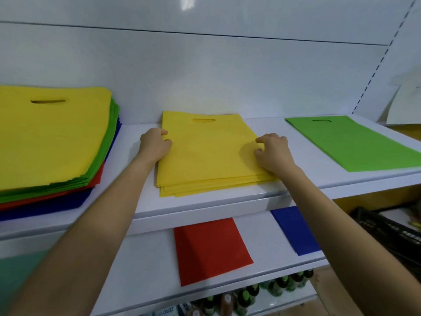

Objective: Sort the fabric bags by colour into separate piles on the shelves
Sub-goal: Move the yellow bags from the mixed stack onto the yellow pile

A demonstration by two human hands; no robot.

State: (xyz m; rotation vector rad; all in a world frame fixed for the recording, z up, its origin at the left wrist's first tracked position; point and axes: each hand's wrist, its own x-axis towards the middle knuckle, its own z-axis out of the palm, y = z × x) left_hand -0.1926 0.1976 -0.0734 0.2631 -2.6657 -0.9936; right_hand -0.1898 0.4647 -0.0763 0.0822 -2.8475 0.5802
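Your left hand (155, 144) grips the yellow pile (209, 153) at its left edge; your right hand (274, 151) rests curled on its right side, perhaps pinching. The mixed stack (50, 137) lies left, the green bag (355, 142) right.

The upper shelf (205, 207) holds a mixed stack (50, 137) left, pile (209, 156) centre, single bag (355, 144) right.
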